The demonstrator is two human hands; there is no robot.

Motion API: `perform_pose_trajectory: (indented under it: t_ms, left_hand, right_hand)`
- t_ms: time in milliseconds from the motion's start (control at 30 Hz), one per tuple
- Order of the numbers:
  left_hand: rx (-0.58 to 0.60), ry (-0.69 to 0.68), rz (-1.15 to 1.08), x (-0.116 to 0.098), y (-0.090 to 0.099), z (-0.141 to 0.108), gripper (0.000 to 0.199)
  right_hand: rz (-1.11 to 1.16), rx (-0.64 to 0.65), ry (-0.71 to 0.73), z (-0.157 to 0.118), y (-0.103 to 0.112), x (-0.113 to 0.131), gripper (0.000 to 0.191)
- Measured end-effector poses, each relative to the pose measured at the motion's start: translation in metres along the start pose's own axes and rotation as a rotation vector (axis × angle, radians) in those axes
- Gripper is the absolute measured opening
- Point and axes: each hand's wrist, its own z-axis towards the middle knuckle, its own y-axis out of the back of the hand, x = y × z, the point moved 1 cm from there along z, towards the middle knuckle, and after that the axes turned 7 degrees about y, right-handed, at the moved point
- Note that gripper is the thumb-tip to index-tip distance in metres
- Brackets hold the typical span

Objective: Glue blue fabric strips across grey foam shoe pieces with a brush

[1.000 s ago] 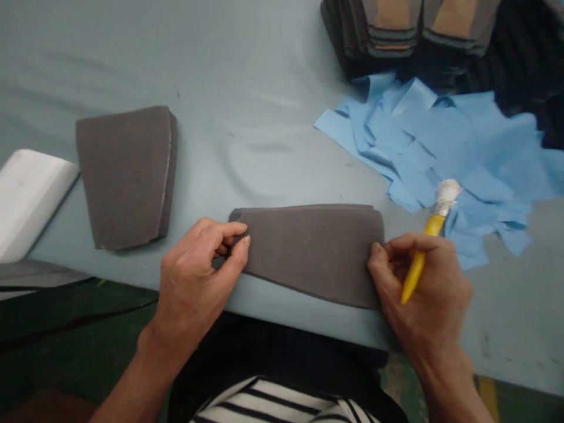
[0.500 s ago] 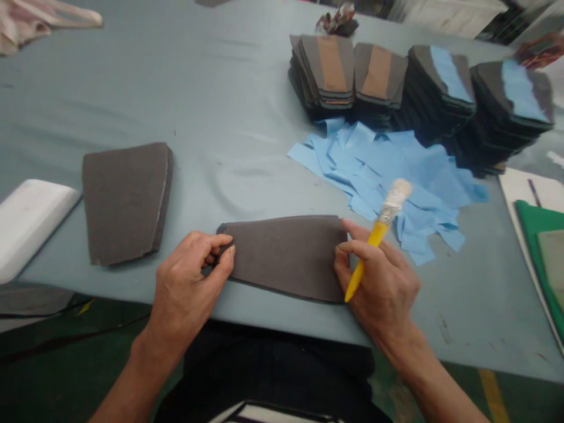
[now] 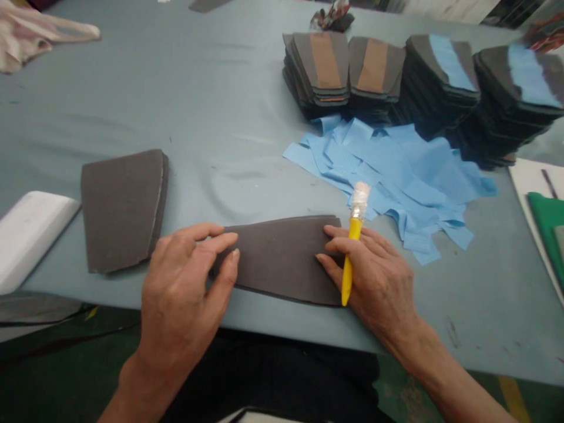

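A dark grey, tapered foam-like panel (image 3: 277,258), apparently more than one layer, lies in front of me near the table edge. My left hand (image 3: 185,288) is over its narrow left end, thumb and fingers apart, with the fingertips at the panel's surface. My right hand (image 3: 379,276) holds a yellow-handled paintbrush (image 3: 353,241) tucked among its fingers, bristles pointing up and whitened. That hand's thumb and fingertips also rest at the panel's wide right end. To the left lies a thicker stack of similar grey pieces (image 3: 123,211).
A loose pile of light blue strips (image 3: 388,170) lies beyond my right hand. Behind it stand stacks of grey pieces with brown (image 3: 326,61) or blue (image 3: 452,61) bands. A white block-like object (image 3: 35,235) sits far left; a green item (image 3: 546,229) lies far right.
My left fingers have spread from their pinch at the panel's left end. My right fingertips have moved left onto the panel, and the brush has swung more upright.
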Motion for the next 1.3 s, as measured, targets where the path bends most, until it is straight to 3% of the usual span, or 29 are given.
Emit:
perform_pose_trajectory:
  t_ms: [167, 333, 600, 767, 900, 1067, 1300]
  left_hand:
    - [0.192, -0.215, 0.007, -0.034, -0.022, 0.014, 0.043]
    - [0.286, -0.266, 0.085, -0.040, -0.049, 0.011, 0.054]
    - [0.269, -0.240, 0.127, -0.041, -0.054, 0.007, 0.053]
    - [0.256, -0.231, 0.121, -0.042, -0.056, 0.006, 0.052]
    - [0.242, -0.232, 0.113, -0.041, -0.059, 0.005, 0.052]
    - [0.234, -0.225, 0.109, -0.041, -0.060, 0.005, 0.052]
    - [0.221, -0.204, 0.103, -0.042, -0.060, 0.005, 0.052]
  right_hand:
    - [0.007, -0.003, -0.023, 0.001, 0.000, 0.000, 0.010]
    - [0.024, -0.005, -0.049, 0.000, 0.000, 0.001, 0.008]
    - [0.046, 0.035, -0.061, 0.001, 0.004, -0.002, 0.010]
    - [0.139, -0.019, -0.179, 0.015, 0.007, 0.021, 0.009]
    - [0.212, -0.056, -0.233, 0.025, -0.008, 0.042, 0.015]
    - [0.242, 0.020, -0.222, 0.021, -0.028, 0.044, 0.022]
    - [0.246, 0.108, -0.175, 0.014, -0.026, 0.036, 0.024]
